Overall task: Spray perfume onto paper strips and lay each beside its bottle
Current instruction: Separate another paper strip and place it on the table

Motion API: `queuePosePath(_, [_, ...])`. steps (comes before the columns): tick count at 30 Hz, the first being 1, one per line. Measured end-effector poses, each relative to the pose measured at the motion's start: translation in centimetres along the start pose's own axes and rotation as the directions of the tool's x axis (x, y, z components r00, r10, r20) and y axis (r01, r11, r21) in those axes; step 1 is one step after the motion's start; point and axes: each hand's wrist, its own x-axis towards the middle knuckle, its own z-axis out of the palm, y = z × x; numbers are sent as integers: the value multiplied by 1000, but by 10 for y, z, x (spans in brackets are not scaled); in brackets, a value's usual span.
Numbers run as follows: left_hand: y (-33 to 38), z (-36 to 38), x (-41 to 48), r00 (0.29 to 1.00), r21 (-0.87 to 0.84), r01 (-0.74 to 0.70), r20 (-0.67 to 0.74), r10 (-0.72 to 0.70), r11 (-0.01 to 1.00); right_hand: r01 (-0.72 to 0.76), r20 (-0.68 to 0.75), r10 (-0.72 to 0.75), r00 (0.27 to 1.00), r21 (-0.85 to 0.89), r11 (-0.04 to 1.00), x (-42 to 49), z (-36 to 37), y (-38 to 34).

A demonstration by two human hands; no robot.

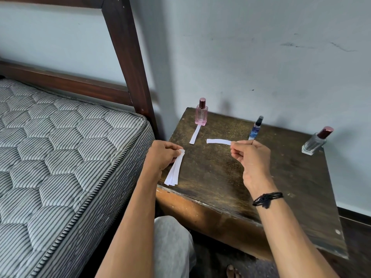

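- My left hand grips a small bundle of spare strips at their top end. The fingers are curled round them, and the loose ends fan down over the near left corner of the wooden table.
- My right hand pinches one end of a single paper strip between thumb and fingertips. The strip sticks out to the left, held level above the tabletop.
- The pink bottle stands upright at the far left of the table, cap on. A laid strip lies flat in front of it, its far end touching the bottle's base or just short of it (I cannot tell which).
- The blue spray bottle stands in the middle, just behind my right knuckles, which hide its base.
- The clear bottle with a dark red cap stands near the right edge, well apart from the others.
- A black cord bracelet sits on my right wrist.
- A striped quilted mattress in a dark wooden bed frame lies to the left of the table.
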Motion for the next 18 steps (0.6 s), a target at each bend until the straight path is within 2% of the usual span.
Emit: queuePosePath(18, [-6, 0, 6, 996, 180, -29, -82, 44, 983, 18, 27, -19, 999, 15, 1000, -2, -10, -8])
